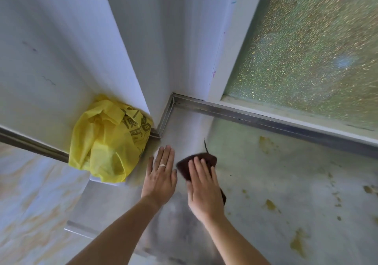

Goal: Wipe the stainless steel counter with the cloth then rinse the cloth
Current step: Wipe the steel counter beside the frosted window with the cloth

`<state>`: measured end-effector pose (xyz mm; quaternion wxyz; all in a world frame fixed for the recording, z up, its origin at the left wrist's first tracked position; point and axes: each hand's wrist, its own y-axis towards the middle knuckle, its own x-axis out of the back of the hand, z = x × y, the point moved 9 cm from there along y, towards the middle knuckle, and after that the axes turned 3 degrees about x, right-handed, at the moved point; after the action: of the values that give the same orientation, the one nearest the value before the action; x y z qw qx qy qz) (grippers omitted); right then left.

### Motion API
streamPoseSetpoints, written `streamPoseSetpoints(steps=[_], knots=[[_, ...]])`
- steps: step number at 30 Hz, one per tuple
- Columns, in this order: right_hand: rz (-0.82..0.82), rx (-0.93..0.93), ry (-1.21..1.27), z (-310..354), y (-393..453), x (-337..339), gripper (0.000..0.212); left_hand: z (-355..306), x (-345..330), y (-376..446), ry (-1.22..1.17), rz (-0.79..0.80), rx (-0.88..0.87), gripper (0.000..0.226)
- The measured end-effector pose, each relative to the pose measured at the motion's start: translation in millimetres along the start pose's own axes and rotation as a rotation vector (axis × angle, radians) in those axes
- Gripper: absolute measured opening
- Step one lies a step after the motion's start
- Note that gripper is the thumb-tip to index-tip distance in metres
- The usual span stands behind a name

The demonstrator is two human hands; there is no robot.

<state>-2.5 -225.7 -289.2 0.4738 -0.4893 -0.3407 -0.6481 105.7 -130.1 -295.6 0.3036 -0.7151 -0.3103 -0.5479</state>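
Right hand point(201, 185) flat, fingers straight, pressing dark cloth point(197, 163) onto steel worktop point(266, 174) near the corner, likely for full wiping contact. Left hand point(160, 175) flat and open on worktop just beside cloth, probably bracing. Yellow bag point(106, 140) against wall, left. Yellowish stains point(298, 242) well to the right, not yet wiped. Rinsing not yet done.
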Motion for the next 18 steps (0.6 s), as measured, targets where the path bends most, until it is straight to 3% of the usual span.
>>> streamPoseSetpoints(steps=[5,10,13,18], knots=[[-0.089,-0.085,-0.023,-52.3,89.5,10.5,0.057,-0.5,-2.8,-1.0,0.015,-0.033,-0.011,0.066],[-0.057,-0.117,-0.05,-79.8,148.6,11.3,0.059,0.9,-4.7,1.2,0.027,-0.051,-0.018,0.064],[-0.069,-0.156,-0.011,-63.3,114.6,7.6,0.06,2.7,-6.7,-0.6,0.023,-0.041,-0.017,0.064],[-0.033,-0.18,0.11,3.4,-27.5,-3.9,0.062,1.1,-7.2,-2.1,0.049,-0.004,0.0,0.064]])
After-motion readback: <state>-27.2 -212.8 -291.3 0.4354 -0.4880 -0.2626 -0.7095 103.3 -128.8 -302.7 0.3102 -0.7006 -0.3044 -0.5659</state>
